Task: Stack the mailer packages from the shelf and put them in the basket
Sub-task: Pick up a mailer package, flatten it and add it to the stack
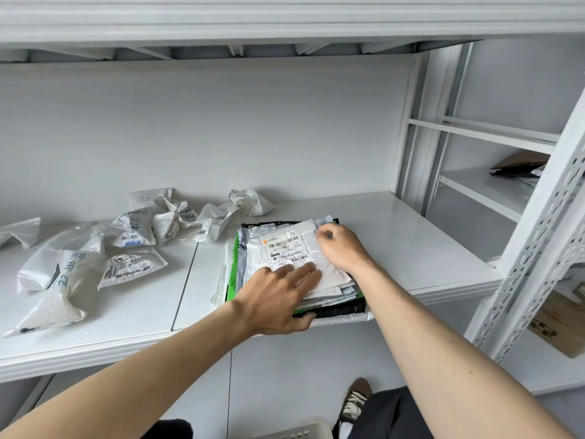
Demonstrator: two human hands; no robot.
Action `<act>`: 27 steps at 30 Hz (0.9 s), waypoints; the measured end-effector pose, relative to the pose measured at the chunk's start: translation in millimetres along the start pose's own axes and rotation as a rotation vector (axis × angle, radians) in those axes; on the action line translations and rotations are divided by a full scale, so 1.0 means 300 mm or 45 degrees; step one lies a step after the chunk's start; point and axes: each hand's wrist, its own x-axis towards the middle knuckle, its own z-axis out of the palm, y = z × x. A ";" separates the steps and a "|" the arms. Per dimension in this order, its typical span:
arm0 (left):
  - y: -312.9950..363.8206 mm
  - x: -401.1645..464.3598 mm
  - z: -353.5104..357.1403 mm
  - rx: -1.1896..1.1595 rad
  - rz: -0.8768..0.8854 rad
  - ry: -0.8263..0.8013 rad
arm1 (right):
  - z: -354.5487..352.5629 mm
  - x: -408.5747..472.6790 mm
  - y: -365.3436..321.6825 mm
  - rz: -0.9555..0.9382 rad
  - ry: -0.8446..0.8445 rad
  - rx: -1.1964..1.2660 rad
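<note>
Head view of a white metal shelf (411, 236) on which a stack of flattened mailer packages (272, 270) is lying near the front edge, right of centre, its lowest layers overhanging that edge slightly. The left hand (278, 299) is resting on the near part of the stack: its fingers are lying straight and spread across the top white mailer (294, 255), just below the printed shipping label, while the thumb is curling under the front edge of the pile, so the stack is sitting between thumb and fingers. The right hand (340, 247) is sitting on the far right corner of the same top mailer, its fingertips bending down and pinching or pressing the crinkled edge; which of the two cannot be told. Loose crumpled mailers (133, 236) are lying scattered on the shelf to the left, well apart from both hands. The rim of a pale basket (297, 432) is showing at the bottom of the view, below the shelf, beside a shoe (356, 399)
</note>
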 end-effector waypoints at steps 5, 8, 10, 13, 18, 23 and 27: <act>-0.033 0.012 0.030 0.037 -0.013 -0.015 | 0.009 0.013 0.005 -0.002 -0.040 -0.032; -0.028 0.018 0.045 0.049 -0.079 -0.109 | 0.022 0.042 0.000 -0.046 -0.087 -0.177; -0.013 0.018 0.037 0.005 -0.129 -0.230 | 0.033 0.065 -0.017 -0.068 -0.142 -0.386; -0.051 0.044 -0.024 -0.302 -0.248 -0.324 | 0.054 0.119 -0.076 -0.108 -0.146 -0.609; -0.305 0.074 -0.040 -0.571 -0.546 -0.124 | 0.110 0.254 -0.219 -0.165 -0.194 -0.518; -0.579 0.013 0.051 -0.496 -0.746 -0.217 | 0.227 0.410 -0.343 -0.209 -0.275 -0.450; -0.741 -0.051 0.110 -0.489 -0.891 -0.258 | 0.322 0.503 -0.422 -0.231 -0.330 -0.460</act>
